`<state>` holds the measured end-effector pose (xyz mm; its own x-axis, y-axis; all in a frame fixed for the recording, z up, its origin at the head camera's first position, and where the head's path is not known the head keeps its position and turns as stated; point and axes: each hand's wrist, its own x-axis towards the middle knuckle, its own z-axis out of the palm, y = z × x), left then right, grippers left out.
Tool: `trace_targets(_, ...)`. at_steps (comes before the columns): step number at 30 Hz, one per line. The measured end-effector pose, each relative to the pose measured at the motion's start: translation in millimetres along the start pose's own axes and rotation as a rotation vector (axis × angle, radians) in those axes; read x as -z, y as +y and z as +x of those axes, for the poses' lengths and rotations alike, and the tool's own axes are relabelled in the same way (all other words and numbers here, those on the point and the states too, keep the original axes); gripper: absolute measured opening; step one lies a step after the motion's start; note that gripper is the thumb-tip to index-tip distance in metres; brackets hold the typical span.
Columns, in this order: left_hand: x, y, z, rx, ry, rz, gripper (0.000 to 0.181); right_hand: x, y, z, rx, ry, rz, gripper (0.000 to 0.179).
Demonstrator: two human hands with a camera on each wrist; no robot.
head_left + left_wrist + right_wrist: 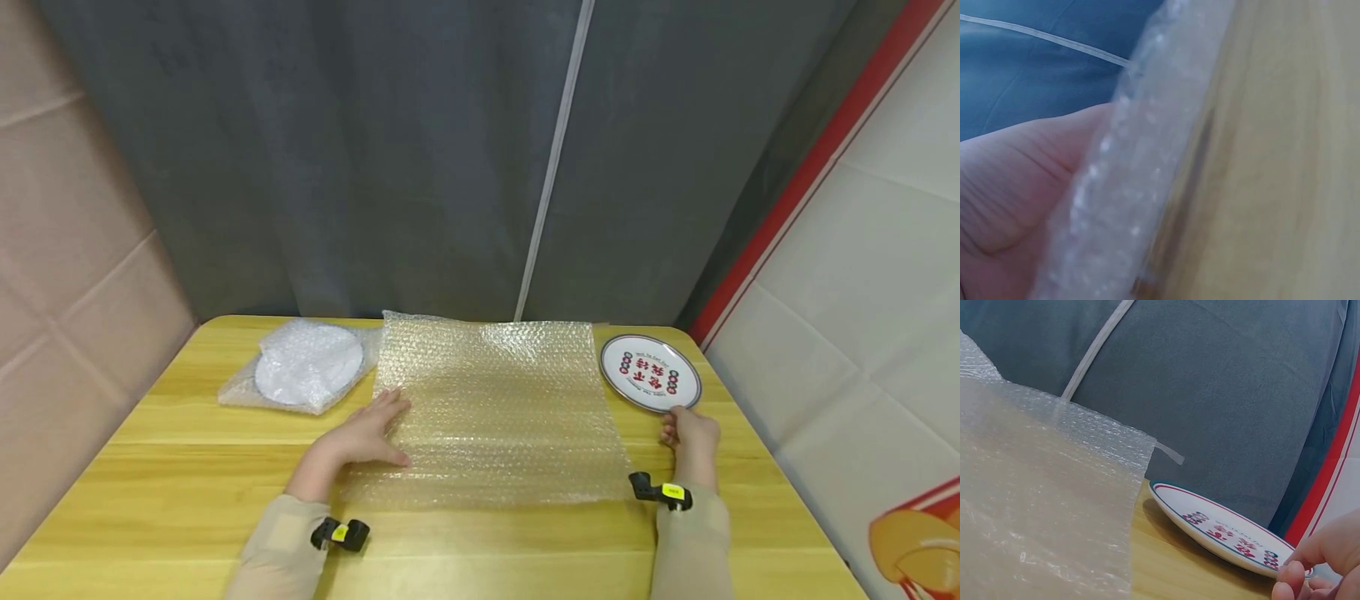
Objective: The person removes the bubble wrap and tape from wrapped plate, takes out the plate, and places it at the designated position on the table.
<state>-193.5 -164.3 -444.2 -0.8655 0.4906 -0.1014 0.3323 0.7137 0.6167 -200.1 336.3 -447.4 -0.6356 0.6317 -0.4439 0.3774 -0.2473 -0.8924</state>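
Note:
A sheet of clear bubble wrap (495, 408) lies spread over the middle of the wooden table. My left hand (367, 433) rests on its left edge with fingers and thumb spread. In the left wrist view a strip of the wrap (1129, 156) covers part of that hand. At the right, my right hand (690, 429) pinches the near rim of a white oval plate (633, 367) with a dark edge and red writing. The right wrist view shows the plate (1210, 525) tilted beside the wrap, with the curled fingers (1294, 575) at its rim.
A second plate wrapped in bubble wrap (307, 367) lies at the table's back left. A grey curtain (420, 167) hangs behind the table (450, 558). White panels (847, 317) stand close on the right, and a pale wall (82, 275) on the left.

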Motion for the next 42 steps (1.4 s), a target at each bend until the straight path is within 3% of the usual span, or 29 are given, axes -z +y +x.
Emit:
trace_targets(6,4.0,-2.2,-2.0,-0.007,0.011,-0.066,0.097,2,-4,-4.9,0.015,0.023,-0.004,0.009)
trace_targets(15,9.9,-1.3,-5.0,0.011,0.044,-0.170,0.094,2,-12,-12.9,0.064,0.024,-0.059,0.022)
trace_targets(21,16.2,1.8,-7.9,0.027,0.065,-0.157,0.083,-1,-19,-17.8,0.097,0.007,-0.081,0.042)
trace_targets(27,24.3,4.7,-11.3,0.023,0.089,-0.127,0.074,-5,-26,-25.3,0.142,0.007,-0.096,0.042)
trace_targets(33,31.3,2.8,-13.0,-0.013,0.181,-0.094,0.063,-11,-33,-32.4,0.183,-0.023,-0.108,0.039)
trace_targets(42,42.5,-3.5,-16.0,-0.039,0.325,-0.131,0.049,-27,-41,-48.1,0.302,-0.100,-0.077,0.026)
